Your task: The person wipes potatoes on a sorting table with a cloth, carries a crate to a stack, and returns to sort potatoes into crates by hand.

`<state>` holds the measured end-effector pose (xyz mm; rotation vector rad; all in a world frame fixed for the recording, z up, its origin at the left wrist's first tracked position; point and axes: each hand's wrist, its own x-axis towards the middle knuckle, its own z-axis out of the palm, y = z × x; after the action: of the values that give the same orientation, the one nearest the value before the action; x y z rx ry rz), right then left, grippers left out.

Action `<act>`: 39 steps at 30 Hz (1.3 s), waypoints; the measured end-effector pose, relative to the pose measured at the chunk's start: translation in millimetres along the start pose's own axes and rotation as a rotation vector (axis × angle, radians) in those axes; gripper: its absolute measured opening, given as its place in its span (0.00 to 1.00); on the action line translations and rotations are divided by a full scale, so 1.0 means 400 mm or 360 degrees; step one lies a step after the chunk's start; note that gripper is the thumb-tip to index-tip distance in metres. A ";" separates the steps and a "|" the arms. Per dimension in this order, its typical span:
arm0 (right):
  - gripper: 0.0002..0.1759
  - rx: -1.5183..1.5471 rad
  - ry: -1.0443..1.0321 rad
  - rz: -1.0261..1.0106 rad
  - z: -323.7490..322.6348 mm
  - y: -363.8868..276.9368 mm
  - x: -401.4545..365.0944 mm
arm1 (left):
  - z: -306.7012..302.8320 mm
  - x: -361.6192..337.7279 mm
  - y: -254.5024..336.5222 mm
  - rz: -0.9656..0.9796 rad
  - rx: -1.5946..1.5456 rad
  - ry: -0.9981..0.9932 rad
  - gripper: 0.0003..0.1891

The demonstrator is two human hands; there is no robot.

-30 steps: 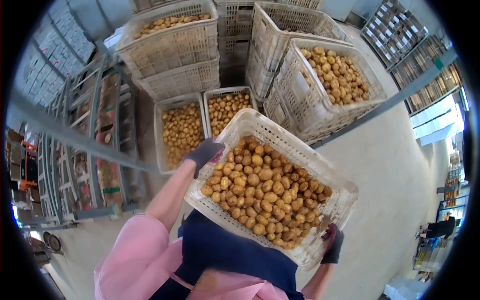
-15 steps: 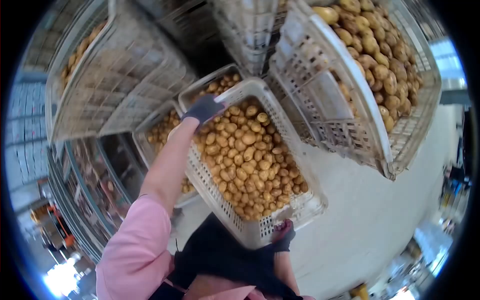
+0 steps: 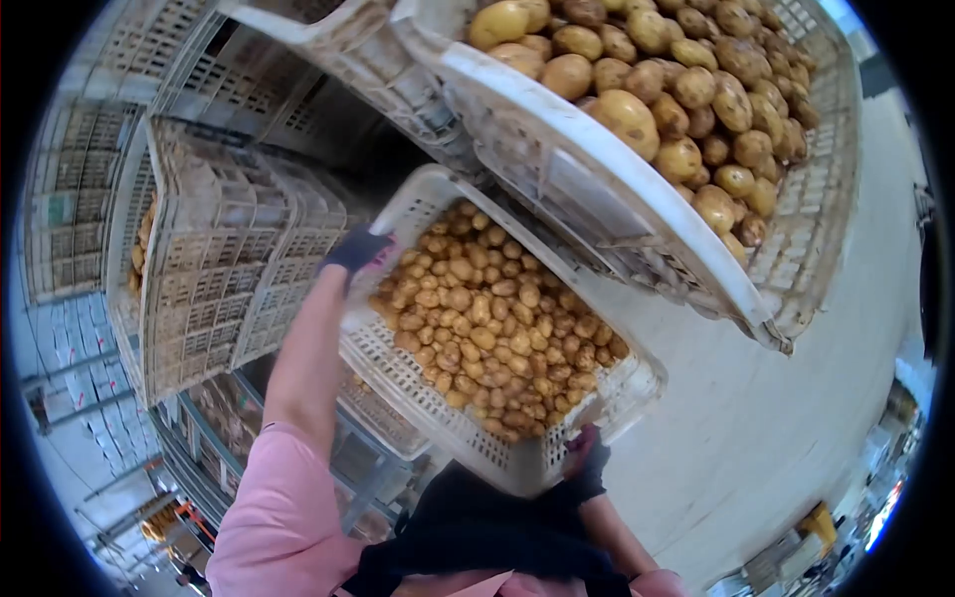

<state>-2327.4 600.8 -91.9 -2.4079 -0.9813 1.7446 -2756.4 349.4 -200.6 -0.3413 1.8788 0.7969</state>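
Here: one right hand (image 3: 587, 461), dark grey glove, fingers curled around the near end of a white, rectangular, perforated plastic crate (image 3: 413, 388); the crate sits between both hands, holding small, rounded, yellow-brown potatoes (image 3: 497, 313); one left hand (image 3: 355, 249), gloved alike, fingers hooking the far end.

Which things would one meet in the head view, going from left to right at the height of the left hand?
Stacked crates, left hand, potatoes in the held crate, side of the fuller crate, floor.
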 end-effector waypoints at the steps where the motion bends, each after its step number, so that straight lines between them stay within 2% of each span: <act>1: 0.12 0.0052 -0.0097 -0.0055 -0.006 0.001 -0.013 | -0.009 -0.015 0.006 0.0075 0.0010 0.0093 0.13; 4: 0.13 0.0256 -0.0382 -0.0082 -0.019 0.068 0.030 | -0.050 -0.068 0.047 0.0211 0.0128 0.0244 0.14; 6: 0.14 0.0333 -0.0527 -0.0159 -0.027 0.108 0.041 | -0.076 -0.024 -0.002 0.0791 0.1065 0.0857 0.11; 7: 0.16 0.0406 -0.0561 -0.0225 -0.031 0.105 0.026 | -0.130 -0.010 -0.004 0.0825 0.1478 0.0795 0.14; 9: 0.10 0.0706 -0.0336 -0.0040 -0.035 0.119 0.011 | -0.046 -0.104 0.092 0.0956 0.1225 0.0772 0.18; 10: 0.09 0.0734 -0.0322 0.0051 -0.044 0.085 -0.008 | 0.061 -0.199 0.119 0.0983 0.0922 0.0796 0.19; 11: 0.08 0.0804 -0.0390 -0.0012 -0.047 0.098 0.012 | 0.172 -0.298 0.150 0.1026 0.0615 0.0818 0.19; 12: 0.07 0.0756 -0.0352 0.0020 -0.042 0.102 0.012 | 0.227 -0.365 0.128 0.1087 0.0677 0.0839 0.19; 13: 0.08 0.0779 -0.0406 -0.0006 -0.036 0.123 0.028 | 0.236 -0.325 0.007 0.1190 0.0473 0.0696 0.24; 14: 0.08 0.0808 -0.0466 -0.0029 -0.026 0.143 0.043 | 0.292 -0.332 -0.095 0.1449 0.0303 0.0726 0.27; 15: 0.08 0.0870 -0.0438 -0.0028 -0.027 0.143 0.047 | 0.339 -0.390 -0.170 0.1335 0.0969 0.0912 0.28; 16: 0.08 0.0815 -0.0540 -0.0038 -0.032 0.143 0.052 | 0.401 -0.439 -0.257 0.1163 0.1098 0.1109 0.29; 17: 0.09 0.0751 -0.0648 -0.0039 -0.039 0.150 0.055 | 0.450 -0.498 -0.327 0.1170 0.1199 0.1165 0.30; 18: 0.09 0.0782 -0.0636 -0.0020 -0.042 0.153 0.051 | 0.503 -0.533 -0.400 0.0851 0.1028 0.1216 0.33; 19: 0.10 0.0572 -0.0688 -0.0110 -0.047 0.148 0.053 | 0.589 -0.578 -0.443 0.0738 0.0570 0.1354 0.35; 20: 0.12 0.0351 -0.0748 -0.0200 -0.056 0.141 0.058 | 0.653 -0.610 -0.465 0.0832 -0.0241 0.1132 0.37; 21: 0.19 0.0471 -0.0934 -0.0162 -0.068 0.150 0.069 | 0.727 -0.687 -0.409 0.0308 -0.0622 0.1096 0.37; 22: 0.19 0.0485 -0.0956 -0.0144 -0.073 0.157 0.080 | 0.763 -0.709 -0.420 0.0228 -0.0644 0.0949 0.31; 24: 0.26 0.0625 -0.1299 0.0043 -0.078 0.146 0.113 | 0.786 -0.709 -0.471 0.0330 -0.0335 0.0493 0.21; 25: 0.25 0.0461 -0.1322 0.0080 -0.108 0.091 0.099 | 0.794 -0.696 -0.492 0.0282 -0.0370 0.0370 0.16; 28: 0.29 0.0356 -0.1495 0.0007 -0.054 0.160 0.181 | 0.786 -0.645 -0.527 -0.0123 -0.0971 0.0331 0.15; 29: 0.21 -0.0019 -0.1383 -0.0106 -0.121 0.045 0.130 | 0.788 -0.630 -0.522 -0.0204 -0.1153 0.0367 0.14; 30: 0.21 -0.0006 -0.1388 -0.0111 -0.107 0.025 0.152 | 0.784 -0.622 -0.520 -0.0193 -0.1143 0.0369 0.14; 32: 0.32 -0.0455 -0.1701 -0.0196 -0.089 0.046 0.193 | 0.779 -0.624 -0.542 -0.0138 -0.1117 0.0370 0.11; 33: 0.28 -0.0634 -0.1893 -0.0190 -0.049 0.082 0.246 | 0.762 -0.593 -0.574 -0.0123 -0.1156 0.0329 0.09; 34: 0.28 -0.0633 -0.1844 -0.0245 -0.078 0.033 0.239 | 0.765 -0.610 -0.543 -0.0141 -0.1113 0.0281 0.08; 35: 0.26 -0.0713 -0.1907 -0.0485 -0.141 -0.039 0.219 | 0.727 -0.568 -0.580 -0.0290 -0.1062 0.0253 0.08; 36: 0.24 -0.0797 -0.1902 -0.0736 -0.215 -0.106 0.228 | 0.722 -0.540 -0.585 -0.0288 -0.0947 0.0181 0.08; 37: 0.21 -0.0749 -0.1655 -0.0949 -0.251 -0.097 0.261 | 0.721 -0.520 -0.586 -0.0265 -0.0810 0.0106 0.08; 39: 0.19 -0.0358 -0.1309 -0.1086 -0.373 -0.107 0.306 | 0.755 -0.458 -0.539 -0.0205 -0.0473 -0.0047 0.08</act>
<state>-2197.1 745.9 -124.6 -1.0758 -1.8420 2.3594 -2343.2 368.2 -195.5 -0.6261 1.6923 0.9884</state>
